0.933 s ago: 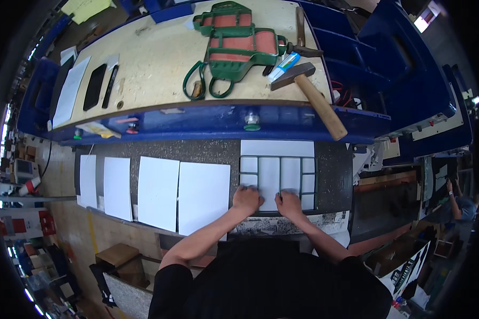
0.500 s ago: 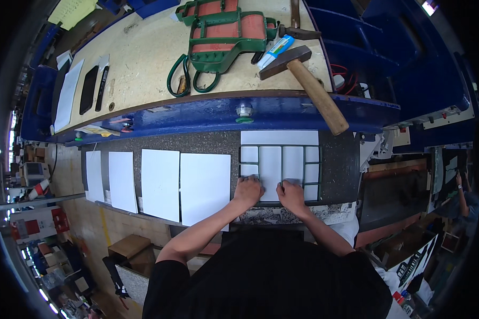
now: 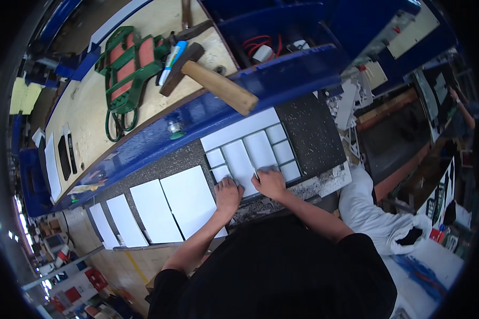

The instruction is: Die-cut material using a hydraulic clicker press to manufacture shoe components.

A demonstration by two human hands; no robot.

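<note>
A thin dark green grid frame (image 3: 241, 140) with several rectangular cells lies on a white sheet (image 3: 239, 129), on the dark speckled work surface. My left hand (image 3: 229, 195) rests at the frame's near left part, its fingers curled down onto a divider. Beside it my right hand (image 3: 270, 183) has its fingers bent around the middle divider at the near side. Both sets of fingertips are partly hidden.
Several white sheets (image 3: 189, 199) lie in a row to the left. Beyond a blue ledge, a wooden board (image 3: 85, 111) carries a green tool with red panels (image 3: 130, 72), a hammer (image 3: 218, 85) and a blue-and-white tube (image 3: 173, 58). White cloth (image 3: 375, 210) hangs at the right.
The head view has turned, so the bench now slants up to the right and more of the right side shows. Both hands stay at the near part of the grid frame.
</note>
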